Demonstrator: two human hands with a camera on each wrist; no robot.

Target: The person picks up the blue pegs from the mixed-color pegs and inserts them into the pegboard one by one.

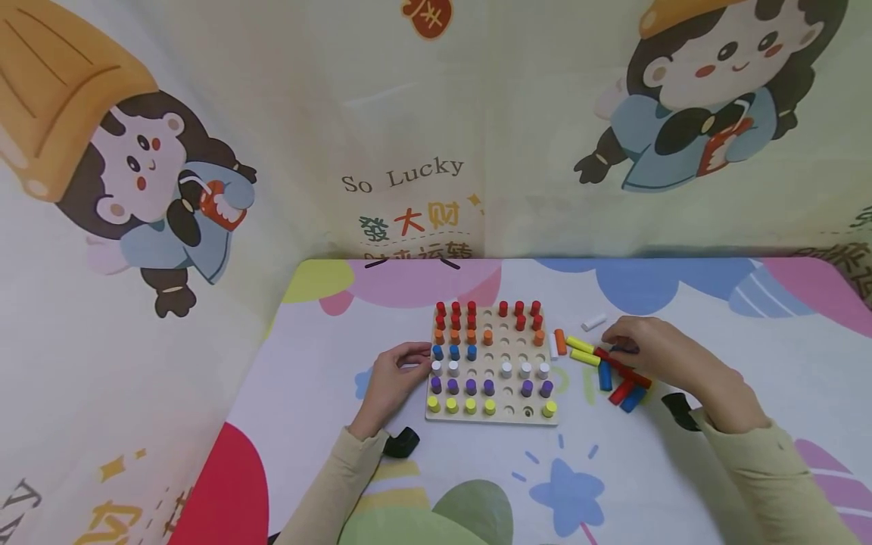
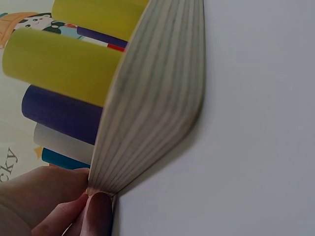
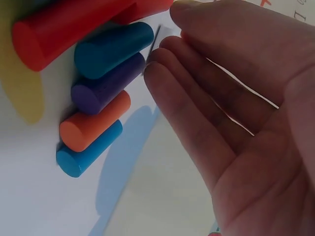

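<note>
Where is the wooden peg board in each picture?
Head: the wooden peg board lies mid-table, the left hand at its left edge.
Left wrist: its grained edge fills the middle, fingertips touching the bottom corner.
Right wrist: not in it.
Shared landmark: the yellow pegs in the board.

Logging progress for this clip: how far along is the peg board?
Done: most holes in the board hold pegs, in rows of red, orange, blue, white, purple and yellow. In hand: the left hand touches the board's left edge; the right hand reaches into the loose pegs, fingertips at a purple one, none gripped yet. Left: empty holes in the board's middle and right, and roughly ten loose pegs beside it.
</note>
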